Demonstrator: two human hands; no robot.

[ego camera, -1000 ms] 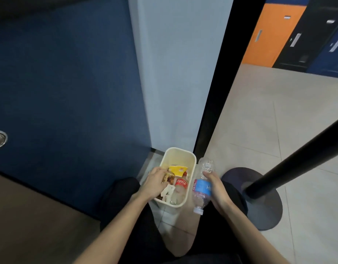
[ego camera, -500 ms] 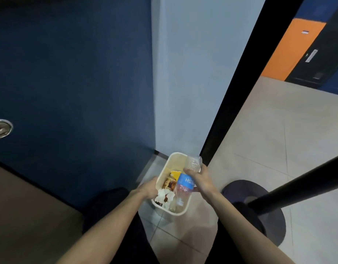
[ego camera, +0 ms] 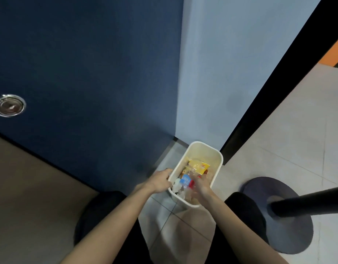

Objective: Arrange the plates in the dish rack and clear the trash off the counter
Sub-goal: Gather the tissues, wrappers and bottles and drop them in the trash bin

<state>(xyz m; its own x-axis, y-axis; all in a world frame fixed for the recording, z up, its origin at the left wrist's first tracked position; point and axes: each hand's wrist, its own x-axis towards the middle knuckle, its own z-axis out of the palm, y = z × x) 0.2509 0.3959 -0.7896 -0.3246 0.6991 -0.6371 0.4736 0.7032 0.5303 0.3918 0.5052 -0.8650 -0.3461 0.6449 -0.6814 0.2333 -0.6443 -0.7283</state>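
Note:
A cream plastic trash bin (ego camera: 212, 149) stands on the tiled floor between my knees. Inside are a yellow wrapper (ego camera: 199, 165), crumpled white paper (ego camera: 176, 185) and other trash. A clear plastic bottle with a blue label (ego camera: 185, 181) lies inside the bin, on top of the trash. My left hand (ego camera: 160, 181) grips the bin's left rim. My right hand (ego camera: 201, 187) is low over the bin beside the bottle. It is blurred, so its hold on the bottle is unclear.
A dark blue cabinet door (ego camera: 88, 73) with a round metal pull (ego camera: 9, 105) rises to the left. A pale wall and a black door frame (ego camera: 269, 88) stand behind the bin. A black pole on a round dark base (ego camera: 290, 225) stands at the right.
My right hand has brought the bottle from beside the bin down into it. My left hand has come out of the trash and gone to the bin's left rim.

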